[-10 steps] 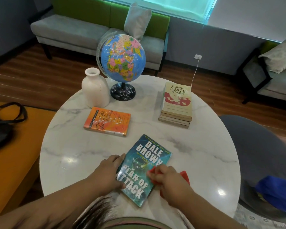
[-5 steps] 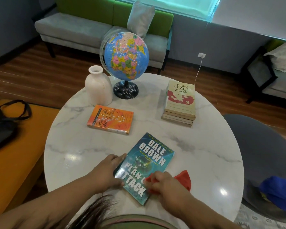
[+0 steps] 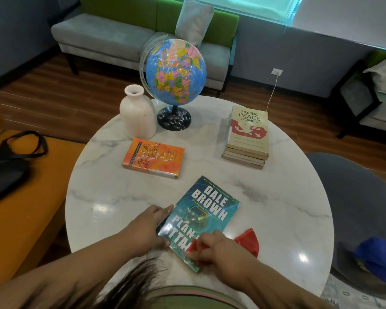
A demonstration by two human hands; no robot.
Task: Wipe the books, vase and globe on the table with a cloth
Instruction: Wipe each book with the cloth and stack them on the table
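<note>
On the teal book (image 3: 205, 210), right hand (image 3: 218, 248) pinches half-hidden cloth (image 3: 247, 240); left hand (image 3: 147, 228) rests spread alongside.

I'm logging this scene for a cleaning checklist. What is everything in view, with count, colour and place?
teal book: one, teal, table front
orange book: one, orange, table centre-left
book stack: one, cream-and-red top cover, table right
vase: one, white, table back-left
globe: one, blue with multicoloured countries, right of vase
red cloth: one, red, on teal book's near corner
table: one, white marble, round
sofa: one, grey with green back, beyond table
black bag: one, black, on orange bench, left
left hand: one, fingers straight, against teal book's left edge
right hand: one, grips red cloth on teal book
</note>
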